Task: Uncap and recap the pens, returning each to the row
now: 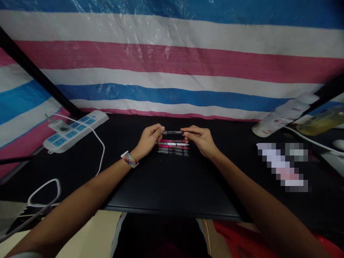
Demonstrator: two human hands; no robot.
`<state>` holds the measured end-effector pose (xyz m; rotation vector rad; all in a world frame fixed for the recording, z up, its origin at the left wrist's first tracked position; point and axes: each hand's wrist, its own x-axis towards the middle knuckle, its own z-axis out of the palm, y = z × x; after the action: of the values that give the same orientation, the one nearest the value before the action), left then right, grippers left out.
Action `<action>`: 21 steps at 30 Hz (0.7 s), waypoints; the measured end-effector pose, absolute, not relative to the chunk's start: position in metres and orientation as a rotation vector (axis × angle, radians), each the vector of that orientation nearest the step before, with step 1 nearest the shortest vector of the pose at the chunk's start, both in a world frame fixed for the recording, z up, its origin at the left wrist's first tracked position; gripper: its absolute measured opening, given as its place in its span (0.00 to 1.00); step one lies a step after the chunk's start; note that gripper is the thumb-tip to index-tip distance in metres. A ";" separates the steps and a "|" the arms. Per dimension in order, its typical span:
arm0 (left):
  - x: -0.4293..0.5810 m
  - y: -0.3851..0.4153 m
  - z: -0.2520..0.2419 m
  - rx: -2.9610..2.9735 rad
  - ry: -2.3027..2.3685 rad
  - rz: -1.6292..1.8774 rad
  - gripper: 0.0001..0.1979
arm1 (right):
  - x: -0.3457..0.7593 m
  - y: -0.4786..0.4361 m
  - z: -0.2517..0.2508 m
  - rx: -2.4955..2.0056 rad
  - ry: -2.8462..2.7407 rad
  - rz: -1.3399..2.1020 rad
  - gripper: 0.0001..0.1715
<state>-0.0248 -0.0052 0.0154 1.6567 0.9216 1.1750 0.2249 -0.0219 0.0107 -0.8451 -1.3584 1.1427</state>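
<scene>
A dark, partly see-through pen (172,132) lies level between my two hands, at the far side of a row of pens. My left hand (149,139) pinches its left end between thumb and fingers. At the other end, the thumb and fingers of my right hand (200,139) are closed on it. Just nearer to me, several pens lie side by side on the black table (172,182): a white one (173,144) with pinkish-red ones by it, and dark clear ones (172,152) closest to me. My fingers cover some of the pens' ends.
On the left stands a white power strip (99,118) with a plugged-in charger and a white cable (100,143). To the right are a white spray can (282,116), a bottle of yellow liquid (322,120) and a blurred-out item (282,165). Striped sheeting (172,61) hangs behind the table.
</scene>
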 end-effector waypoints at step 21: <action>-0.035 0.007 0.014 1.716 0.971 1.274 0.11 | 0.229 -0.016 0.006 -0.912 -1.134 1.269 0.15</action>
<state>-0.0351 0.0071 0.0141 1.7161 0.9706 1.2745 0.2288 -0.0160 0.0065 -0.9118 -1.1337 1.2689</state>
